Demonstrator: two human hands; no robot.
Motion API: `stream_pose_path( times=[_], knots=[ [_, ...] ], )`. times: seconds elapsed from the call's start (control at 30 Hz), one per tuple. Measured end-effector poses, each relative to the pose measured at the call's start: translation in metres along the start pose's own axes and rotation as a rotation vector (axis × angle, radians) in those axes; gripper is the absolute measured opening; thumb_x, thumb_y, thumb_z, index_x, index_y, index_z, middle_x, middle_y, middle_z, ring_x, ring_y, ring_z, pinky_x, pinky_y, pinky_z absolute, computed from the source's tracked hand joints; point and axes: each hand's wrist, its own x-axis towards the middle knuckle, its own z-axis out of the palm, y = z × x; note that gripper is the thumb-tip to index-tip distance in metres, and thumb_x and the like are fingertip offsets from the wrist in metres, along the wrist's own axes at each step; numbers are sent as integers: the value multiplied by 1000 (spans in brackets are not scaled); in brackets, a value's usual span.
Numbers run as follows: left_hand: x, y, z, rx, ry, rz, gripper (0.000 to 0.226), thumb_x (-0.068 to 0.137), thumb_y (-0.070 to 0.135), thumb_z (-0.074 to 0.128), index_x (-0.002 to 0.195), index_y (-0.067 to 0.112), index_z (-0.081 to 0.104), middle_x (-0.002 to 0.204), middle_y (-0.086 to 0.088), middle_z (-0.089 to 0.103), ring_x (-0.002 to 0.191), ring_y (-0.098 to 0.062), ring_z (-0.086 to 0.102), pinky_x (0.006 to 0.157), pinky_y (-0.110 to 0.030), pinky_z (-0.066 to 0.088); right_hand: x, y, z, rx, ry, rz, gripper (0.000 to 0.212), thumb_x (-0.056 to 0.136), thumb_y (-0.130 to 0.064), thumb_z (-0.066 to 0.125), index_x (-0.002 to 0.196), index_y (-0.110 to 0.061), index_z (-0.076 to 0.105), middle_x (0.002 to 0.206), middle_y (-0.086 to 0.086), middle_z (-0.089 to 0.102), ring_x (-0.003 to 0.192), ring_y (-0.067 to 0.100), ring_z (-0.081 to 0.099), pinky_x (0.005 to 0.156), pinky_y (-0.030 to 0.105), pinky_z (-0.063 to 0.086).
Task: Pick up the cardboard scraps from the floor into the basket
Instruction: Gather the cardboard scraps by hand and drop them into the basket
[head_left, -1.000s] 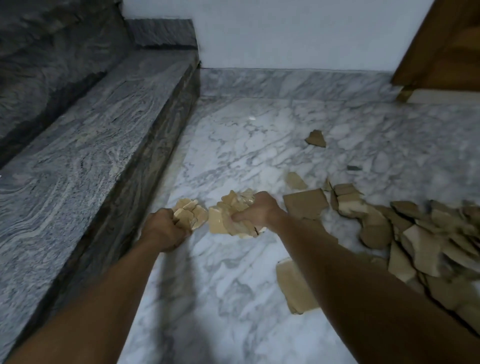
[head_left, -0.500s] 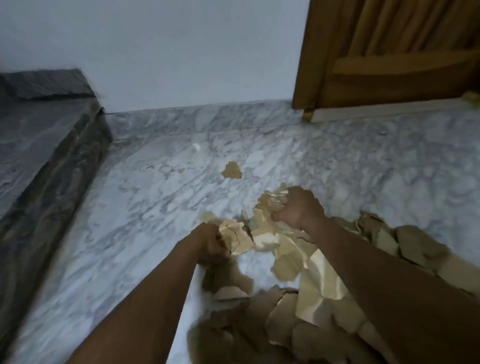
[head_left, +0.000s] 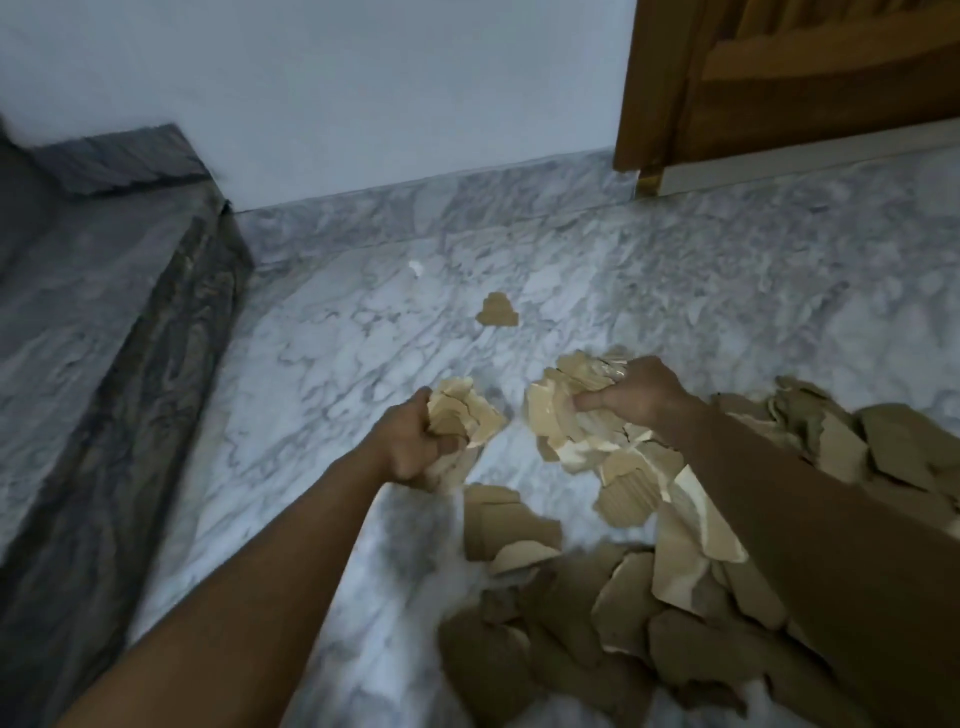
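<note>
My left hand (head_left: 415, 447) grips a small bunch of tan cardboard scraps (head_left: 465, 415) above the marble floor. To its right, my right hand (head_left: 641, 395) grips a bigger bunch of scraps (head_left: 566, 410), and some pieces hang down from it. A wide pile of torn cardboard scraps (head_left: 597, 613) lies on the floor below and to the right of my hands, partly hidden by my right forearm. One single scrap (head_left: 497, 312) lies apart, farther away. No basket is in view.
A dark granite step (head_left: 104, 338) runs along the left side. A white wall (head_left: 363, 93) closes the far end, and a wooden door (head_left: 805, 78) stands at the far right. White marble floor (head_left: 337, 364) lies between the step and the pile.
My view has swung to the right, away from the step and toward the door. Both hands kept their scraps and now hover over the pile.
</note>
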Motion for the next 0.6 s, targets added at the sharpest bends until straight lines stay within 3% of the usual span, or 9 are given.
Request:
stream_pose_path(
  times=[0.1, 0.2, 0.27, 0.33, 0.4, 0.47, 0.6],
  knots=[
    [-6, -37, -34, -21, 66, -96, 53, 79, 38, 76, 119, 23, 45, 105, 0, 67, 99, -24, 62, 82, -33, 47, -2, -32, 31, 66, -38, -38, 65, 55, -38, 97, 106, -6, 71, 104, 9, 74, 89, 21, 70, 71, 29, 56],
    [-10, -70, -39, -13, -27, -159, 64, 81, 30, 77, 132, 16, 42, 120, -7, 63, 105, -23, 58, 79, -26, 39, 3, -63, 76, 15, -136, -32, 82, 58, -37, 96, 120, 2, 58, 118, 9, 67, 104, 24, 65, 84, 32, 54],
    [-15, -93, -27, -14, -45, -220, 80, 80, 30, 77, 144, 12, 32, 131, -11, 57, 115, -27, 57, 83, -25, 39, 8, -79, 113, -51, -183, -57, 87, 50, -46, 96, 120, -7, 61, 118, 5, 67, 103, 22, 65, 84, 32, 55],
    [-16, -115, -12, -84, -22, -256, 78, 76, 33, 80, 137, 18, 34, 125, -7, 60, 117, -29, 58, 86, -29, 44, 16, -83, 147, -104, -183, -89, 96, 39, -59, 91, 121, -15, 65, 119, 2, 68, 108, 23, 65, 87, 33, 55],
    [-13, -128, -5, -130, 12, -230, 69, 74, 33, 83, 125, 23, 38, 116, -1, 62, 109, -25, 60, 82, -30, 45, 20, -83, 165, -74, -150, -78, 83, 51, -49, 93, 121, -15, 66, 117, 1, 68, 110, 23, 65, 81, 29, 50],
    [-7, -133, -5, -142, 15, -222, 77, 71, 33, 84, 131, 22, 37, 119, -1, 61, 108, -24, 59, 81, -28, 42, 30, -83, 171, -22, -136, -40, 71, 61, -36, 94, 122, -14, 66, 117, 4, 68, 110, 24, 65, 74, 27, 46],
    [-3, -131, -6, -138, 19, -211, 86, 65, 37, 85, 135, 24, 37, 118, 2, 59, 106, -23, 58, 81, -28, 41, 37, -73, 174, 16, -158, 12, 82, 44, -46, 94, 116, -17, 69, 112, 1, 72, 100, 22, 69, 76, 31, 56]
  ],
)
